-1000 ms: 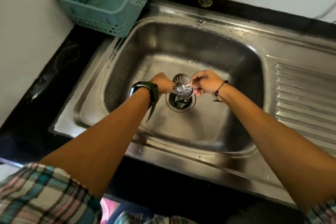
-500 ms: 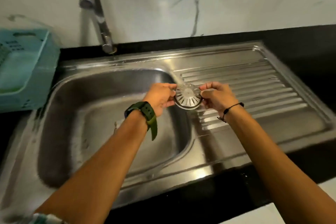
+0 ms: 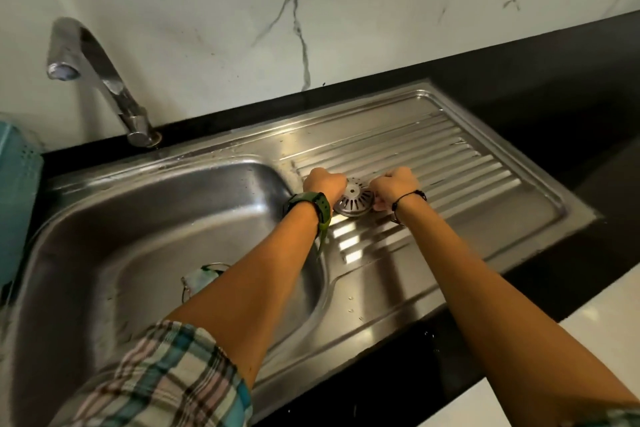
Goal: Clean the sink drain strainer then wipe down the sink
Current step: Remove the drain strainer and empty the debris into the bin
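Observation:
The round steel drain strainer (image 3: pixel 353 199) sits upside down on the ribbed drainboard (image 3: pixel 450 163), just right of the basin. My left hand (image 3: pixel 323 184), with a green watch on its wrist, grips its left rim. My right hand (image 3: pixel 393 185), with a thin black wrist band, grips its right rim. The steel sink basin (image 3: pixel 145 218) lies to the left. Its drain opening (image 3: pixel 202 279) is partly hidden behind my left forearm, with something pale green showing at it.
A curved steel tap (image 3: pixel 100 80) rises at the back left over the basin. A teal plastic basket (image 3: pixel 15 191) stands at the far left edge. Black countertop (image 3: pixel 571 107) surrounds the sink; a marble wall stands behind, and a white surface (image 3: pixel 606 315) lies front right.
Both hands lifted the strainer out of the drain, carried it right and set it down on the drainboard. My view swung right, from the basin towards the drainboard.

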A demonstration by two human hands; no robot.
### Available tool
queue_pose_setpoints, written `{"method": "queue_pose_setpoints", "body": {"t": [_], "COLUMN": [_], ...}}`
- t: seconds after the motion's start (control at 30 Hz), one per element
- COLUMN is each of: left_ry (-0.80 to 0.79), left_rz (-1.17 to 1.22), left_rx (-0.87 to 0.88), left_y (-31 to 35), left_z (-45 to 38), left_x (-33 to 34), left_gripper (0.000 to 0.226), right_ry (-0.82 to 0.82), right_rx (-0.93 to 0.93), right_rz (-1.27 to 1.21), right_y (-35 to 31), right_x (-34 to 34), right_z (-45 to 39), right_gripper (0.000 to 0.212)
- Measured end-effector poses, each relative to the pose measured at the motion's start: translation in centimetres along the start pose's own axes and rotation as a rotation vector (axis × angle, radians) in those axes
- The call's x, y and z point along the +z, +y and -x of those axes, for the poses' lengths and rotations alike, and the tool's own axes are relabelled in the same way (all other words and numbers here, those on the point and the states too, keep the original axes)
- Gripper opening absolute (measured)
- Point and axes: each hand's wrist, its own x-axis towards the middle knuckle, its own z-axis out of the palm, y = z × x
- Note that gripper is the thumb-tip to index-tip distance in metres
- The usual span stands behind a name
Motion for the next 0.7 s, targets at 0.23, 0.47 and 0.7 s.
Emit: {"method": "queue_pose_setpoints", "body": {"t": [0.23,0.47,0.7], "left_ry": [-0.086,-0.053,0.251], "left_rz": [0.103,0.263,0.421], "left_rx": [-0.022,-0.035,-0.275], "left_y": [-0.1,-6.3,-15.0], "left_z": [-0.2,2.9,5.7], "left_x": [-2.1,-11.0,-22.0], "left_gripper": [0.012,0.016,0.019], "right_ry": [0.093,-0.1,-0.55], "right_rx": [-0.082,-0.386,-0.511], "right_rz": [0.099,0.101,0.306], "right_y": [-0.3,-2.5,-3.3], "right_x": [0.8,6.7,20.0], "right_z": [0.0,3.4,7.4], "right_gripper": [0.025,0.02,0.021]}}
